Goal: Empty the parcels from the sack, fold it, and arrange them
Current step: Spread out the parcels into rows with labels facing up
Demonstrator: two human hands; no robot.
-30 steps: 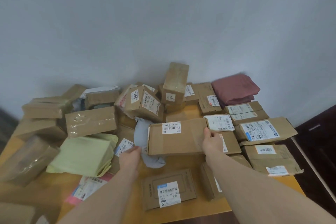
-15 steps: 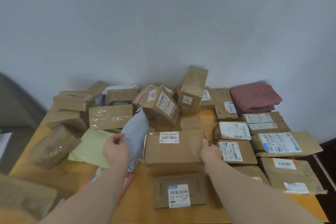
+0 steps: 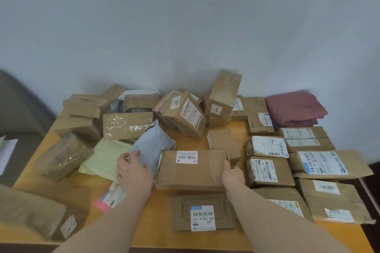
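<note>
At frame centre, the left hand grips a grey mailer bag; the right hand clasps the flat brown box on the table.

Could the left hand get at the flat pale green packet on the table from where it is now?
Probably yes. The left hand holds the grey plastic mailer bag, which lies right beside the flat pale green packet. The packet's top is bare near the hand, but the hand would have to let go of the bag first.
</note>
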